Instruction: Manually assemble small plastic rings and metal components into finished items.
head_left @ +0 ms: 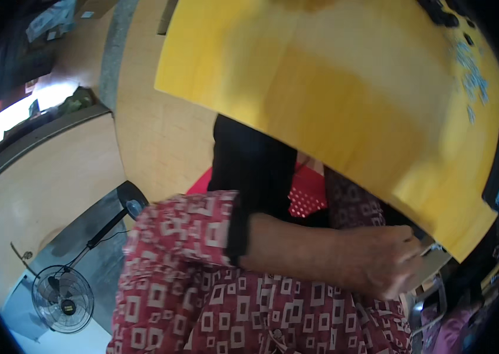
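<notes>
Hand (L) (382,259) blurry near tbl (332,118); can't tell if grip's pinching anything; R hand unseen.

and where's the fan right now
In the head view, the fan is at lower left, left of the patterned sleeve and far from the yellow tabletop.

You can read no lettering here: the mark (68,307) on the fan's (55,287) hub, near left, is too small, and the pale label (88,14) far left too blurred.
</notes>
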Tool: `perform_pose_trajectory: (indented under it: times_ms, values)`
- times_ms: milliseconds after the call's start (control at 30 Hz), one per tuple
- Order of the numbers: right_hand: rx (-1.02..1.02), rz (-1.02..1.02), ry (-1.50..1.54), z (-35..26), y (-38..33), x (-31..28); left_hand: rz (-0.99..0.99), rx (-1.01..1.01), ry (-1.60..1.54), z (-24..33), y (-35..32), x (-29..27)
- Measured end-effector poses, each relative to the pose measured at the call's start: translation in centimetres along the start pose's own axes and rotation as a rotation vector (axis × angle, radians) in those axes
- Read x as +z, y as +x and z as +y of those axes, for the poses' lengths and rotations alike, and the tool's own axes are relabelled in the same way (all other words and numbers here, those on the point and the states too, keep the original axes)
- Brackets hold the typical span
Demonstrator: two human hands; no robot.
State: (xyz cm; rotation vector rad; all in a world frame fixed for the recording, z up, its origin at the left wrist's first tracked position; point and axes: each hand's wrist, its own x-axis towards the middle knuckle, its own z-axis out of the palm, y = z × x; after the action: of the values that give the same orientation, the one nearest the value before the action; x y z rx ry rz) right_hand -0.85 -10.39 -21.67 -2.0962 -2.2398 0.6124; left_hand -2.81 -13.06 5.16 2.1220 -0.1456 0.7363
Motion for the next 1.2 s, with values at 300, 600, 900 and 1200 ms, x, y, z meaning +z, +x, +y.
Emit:
perform_pose_trajectory:
  times_ms: [300,600,900,1200]
  values:
    - [0.055,-0.059,-0.169,2.1,-5.8,-0.7,-0.722,-0.192,0.254,3.4,-5.4,-11.3]
    - [0.054,-0.096,-0.289,3.3,-7.1,-1.1,-0.755,-0.445,0.371,0.0,-8.3,-11.3]
    - [0.068,-0.127,-0.35,3.8,-7.9,0.5,-0.943,-0.389,0.383,-2.0,-10.3,-10.2]
    - [0.056,-0.217,-0.39,3.9,-9.8,3.6,-1.123,-0.724,-0.018,1.5,-10.5,-14.6]
